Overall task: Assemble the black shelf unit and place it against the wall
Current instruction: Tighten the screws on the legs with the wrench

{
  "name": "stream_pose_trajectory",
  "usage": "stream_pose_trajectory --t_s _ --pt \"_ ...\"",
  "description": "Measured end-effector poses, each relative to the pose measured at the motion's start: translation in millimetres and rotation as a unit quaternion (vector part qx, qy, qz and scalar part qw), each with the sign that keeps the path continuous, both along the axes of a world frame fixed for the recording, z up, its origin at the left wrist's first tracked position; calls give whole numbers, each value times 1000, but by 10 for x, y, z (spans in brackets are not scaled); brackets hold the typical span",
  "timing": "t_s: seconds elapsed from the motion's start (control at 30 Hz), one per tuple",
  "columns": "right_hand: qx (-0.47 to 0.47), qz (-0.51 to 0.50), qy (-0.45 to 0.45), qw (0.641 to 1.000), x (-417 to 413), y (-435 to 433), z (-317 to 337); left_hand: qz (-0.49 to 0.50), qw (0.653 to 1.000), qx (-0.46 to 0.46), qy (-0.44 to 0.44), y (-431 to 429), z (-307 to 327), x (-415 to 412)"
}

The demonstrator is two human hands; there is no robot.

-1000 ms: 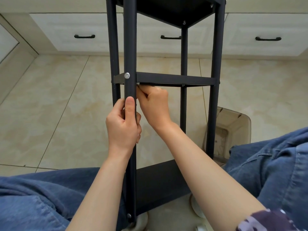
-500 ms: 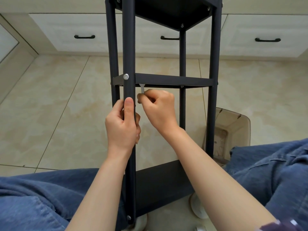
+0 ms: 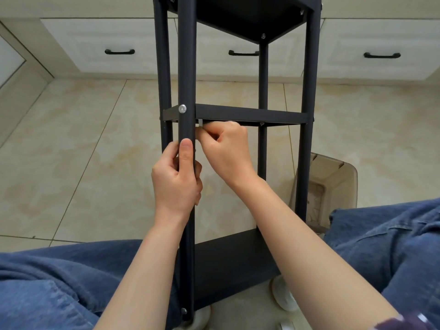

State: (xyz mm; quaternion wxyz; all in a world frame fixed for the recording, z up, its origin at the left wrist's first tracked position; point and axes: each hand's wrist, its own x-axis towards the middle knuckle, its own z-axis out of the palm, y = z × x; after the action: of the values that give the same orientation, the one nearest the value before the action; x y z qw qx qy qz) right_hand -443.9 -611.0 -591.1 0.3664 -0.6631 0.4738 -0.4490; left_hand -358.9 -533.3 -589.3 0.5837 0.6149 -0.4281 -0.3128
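The black shelf unit stands upright between my knees, with a top, a middle and a bottom shelf on black posts. My left hand grips the near front post just below the middle shelf, thumb straight up along the post. Behind that post my right hand pinches a small silver hex key, whose tip points up under the middle shelf's near left corner. A silver bolt head shows on the post at that shelf's level.
A translucent plastic bin sits on the tiled floor to the right of the unit. White drawers with black handles run along the far wall. My jeans-covered legs flank the unit, and white shoes rest by its base.
My right hand dropped slightly with the hex key half a second ago and has come back up under the middle shelf corner. My left hand kept its grip on the post.
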Motion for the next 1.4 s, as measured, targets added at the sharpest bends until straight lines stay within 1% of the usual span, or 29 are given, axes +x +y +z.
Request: stream_pose_trajectory --t_s 0.13,0.33,0.5,0.63,0.73,0.83,0.93,1.0,1.03,1.1,1.17,1.27,1.4 --pt "-26 -17 14 999 -1 9 -82 -10 1000 -1 3 -4 -3 -15" --pt "-68 -51 -1 996 72 5 -184 -14 1000 1 -3 -2 -12 -4" --pt "-105 -73 -9 992 161 -47 -221 -9 1000 1 9 12 -45 20" --pt "-113 -80 -12 990 152 -77 -212 -8 1000 1 9 -1 -49 6" --pt "-103 -61 3 993 95 -58 -199 -12 1000 0 8 -2 -39 -4" --pt "-67 -23 39 997 -10 -35 -190 -15 1000 -1 6 -11 -19 -13" --pt "-31 -9 67 997 -128 -10 -188 -14 1000 3 10 -25 -23 -17" --pt "9 10 91 996 -214 19 -178 -14 1000 5 13 -29 -25 -17" --pt "43 32 113 992 -250 25 -159 -14 1000 5 16 -29 -21 -15" --pt "125 91 180 971 -324 -2 -79 -16 1000 7 21 -30 0 -21" --pt "178 158 267 934 -379 -92 63 -17 1000 8 25 -31 21 -23" --pt "209 226 374 875 -509 -232 332 -19 999 9 36 -31 46 -40" --pt "227 235 457 828 -810 -366 607 -24 999 8 41 -17 69 -63"
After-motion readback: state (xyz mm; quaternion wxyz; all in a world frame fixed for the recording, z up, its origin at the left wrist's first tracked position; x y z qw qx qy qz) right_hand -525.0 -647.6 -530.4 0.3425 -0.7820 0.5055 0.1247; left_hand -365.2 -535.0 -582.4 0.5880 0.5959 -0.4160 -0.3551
